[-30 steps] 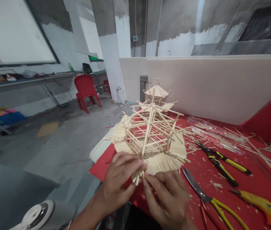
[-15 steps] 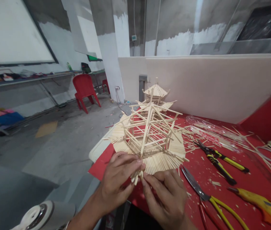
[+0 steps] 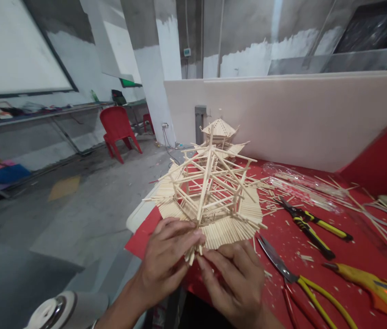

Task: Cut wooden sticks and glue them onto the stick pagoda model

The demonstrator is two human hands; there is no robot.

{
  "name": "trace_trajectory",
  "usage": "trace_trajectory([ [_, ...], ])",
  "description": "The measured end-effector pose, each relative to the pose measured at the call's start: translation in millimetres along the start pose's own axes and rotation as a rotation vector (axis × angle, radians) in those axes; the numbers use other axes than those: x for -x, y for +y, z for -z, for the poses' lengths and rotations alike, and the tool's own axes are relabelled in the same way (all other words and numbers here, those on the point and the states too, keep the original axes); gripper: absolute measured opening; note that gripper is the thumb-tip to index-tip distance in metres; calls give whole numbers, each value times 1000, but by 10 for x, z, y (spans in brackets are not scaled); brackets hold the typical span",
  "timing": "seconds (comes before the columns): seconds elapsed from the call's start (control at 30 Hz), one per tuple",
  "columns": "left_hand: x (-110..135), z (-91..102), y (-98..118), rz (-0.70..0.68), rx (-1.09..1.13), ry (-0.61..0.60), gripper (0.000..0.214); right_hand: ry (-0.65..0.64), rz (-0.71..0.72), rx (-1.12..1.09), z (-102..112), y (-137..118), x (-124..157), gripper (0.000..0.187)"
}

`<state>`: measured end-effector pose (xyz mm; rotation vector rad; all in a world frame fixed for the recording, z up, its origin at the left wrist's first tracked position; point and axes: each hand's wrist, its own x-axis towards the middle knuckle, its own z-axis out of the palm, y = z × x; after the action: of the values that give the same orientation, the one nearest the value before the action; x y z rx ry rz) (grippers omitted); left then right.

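from where i stand, the stick model (image 3: 205,192) sits at the near edge of the red table (image 3: 275,256), its open frame rising above a skirt of pale sticks laid side by side; both hands are at its nearest corner; the left hand (image 3: 166,256) has its grip closed on a small bunch of short sticks (image 3: 191,258), fingers lying over the top; the right hand (image 3: 236,274) meets it just beside, its grip pinched at the same bunch with thumb and forefinger; behind the frame stands a roofed tower (image 3: 220,130) of like sticks; to the right lie black-and-yellow pliers (image 3: 311,228), a yellow-handled cutter (image 3: 296,277) and a yellow glue gun (image 3: 368,283), with offcuts scattered around them; farther back rests a clear plastic bag (image 3: 303,187) with long sticks; a red chair (image 3: 120,130) stands off on the floor.
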<state>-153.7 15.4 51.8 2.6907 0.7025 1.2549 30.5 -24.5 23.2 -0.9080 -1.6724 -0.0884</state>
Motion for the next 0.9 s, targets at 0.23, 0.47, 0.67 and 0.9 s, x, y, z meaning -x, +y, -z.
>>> trace_trajectory([
  [0.23, -6, 40, -4, 18, -45, -53, 63, -7, -35, -1, 42, 7, 17, 16],
  [0.47, 20, 67, -60, 57, -45, -108, 71, 16, -61, -1, 15, 20, -24, 9],
  [0.67, 4, 89, -92, 47, -93, -133, 73, 20, -74, -18, 9, 50, -25, 9],
  [0.9, -18, 97, -83, 39, -104, -128, 73, -4, -111, -19, -9, 50, -10, 11],
])
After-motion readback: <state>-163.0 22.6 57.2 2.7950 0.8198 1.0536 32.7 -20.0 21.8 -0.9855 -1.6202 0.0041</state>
